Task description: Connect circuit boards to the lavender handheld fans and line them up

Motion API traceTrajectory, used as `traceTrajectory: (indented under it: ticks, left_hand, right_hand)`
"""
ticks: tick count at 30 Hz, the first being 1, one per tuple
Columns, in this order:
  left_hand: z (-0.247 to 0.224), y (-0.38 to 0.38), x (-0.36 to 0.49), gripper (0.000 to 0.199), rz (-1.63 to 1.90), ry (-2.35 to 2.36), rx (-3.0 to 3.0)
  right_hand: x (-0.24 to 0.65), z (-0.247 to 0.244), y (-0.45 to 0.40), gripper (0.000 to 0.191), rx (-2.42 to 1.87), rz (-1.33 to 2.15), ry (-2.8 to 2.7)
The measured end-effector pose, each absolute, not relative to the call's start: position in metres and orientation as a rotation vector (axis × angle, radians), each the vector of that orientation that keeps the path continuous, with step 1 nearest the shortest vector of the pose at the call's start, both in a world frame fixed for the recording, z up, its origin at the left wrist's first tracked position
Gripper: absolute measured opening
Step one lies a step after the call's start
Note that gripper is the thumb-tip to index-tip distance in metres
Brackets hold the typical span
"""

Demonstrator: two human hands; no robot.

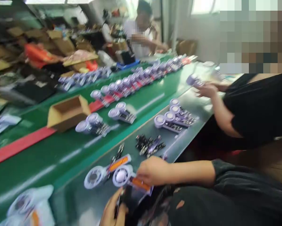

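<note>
My right hand point(152, 171) is closed on the handle of a white fan-shaped part point(121, 176) with an orange strip, low over the grey table. Below it, my left hand point(115, 208) is wrapped round a small dark object, blurred, close under the same part. Another fan-shaped part point(94, 177) with an orange strip lies just left of them. Behind my right hand sits a loose pile of dark circuit boards point(148, 144). More white parts point(25, 202) rest at the lower left.
A green belt point(67, 163) with a red stripe bears an open cardboard box point(69, 113) and rows of fan parts point(127, 84). Several fan parts point(170, 116) lie farther along the table. At the right, a person's hand point(207, 90) holds one; another person point(141, 37) works across the belt.
</note>
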State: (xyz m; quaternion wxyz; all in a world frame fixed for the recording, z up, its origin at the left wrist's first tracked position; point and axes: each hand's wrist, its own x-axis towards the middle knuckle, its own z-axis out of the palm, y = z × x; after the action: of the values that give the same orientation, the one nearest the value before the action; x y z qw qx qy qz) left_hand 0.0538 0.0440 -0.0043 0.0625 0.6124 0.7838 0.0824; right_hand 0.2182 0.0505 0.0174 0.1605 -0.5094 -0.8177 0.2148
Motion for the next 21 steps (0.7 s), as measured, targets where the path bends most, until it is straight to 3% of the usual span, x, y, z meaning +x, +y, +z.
traceTrajectory:
  ticks: [3, 6, 8, 10, 13, 17, 21]
  left_hand:
    - [0.005, 0.024, 0.006, 0.035, 0.49, 1.852, 1.909]
    - [0.004, 0.016, -0.016, 0.038, 0.672, 1.591, 1.743]
    - [-0.001, 0.013, -0.016, 0.049, 0.642, 1.479, 1.546]
    - [-0.006, 0.01, -0.011, 0.055, 0.613, 1.374, 1.444]
    - [-0.004, 0.006, -0.004, 0.042, 0.556, 1.413, 1.624]
    - [0.003, 0.007, 0.001, 0.022, 0.509, 1.547, 1.976]
    - [0.002, 0.01, 0.003, 0.022, 0.567, 1.516, 1.9]
  right_hand:
    - [0.222, 0.019, 0.056, 0.022, -1.376, 0.829, -2.169]
    - [0.217, 0.005, 0.064, 0.017, -1.19, 1.356, -1.585]
    - [0.209, -0.003, 0.065, 0.028, -0.95, 1.657, -1.303]
    - [0.204, -0.007, 0.062, 0.047, -0.772, 1.721, -1.232]
    - [0.205, -0.01, 0.058, 0.059, -0.789, 1.403, -1.529]
    - [0.218, -0.01, 0.057, 0.036, -0.827, 0.611, -2.223]
    - [0.225, -0.007, 0.057, 0.025, -0.698, 0.131, -2.48]
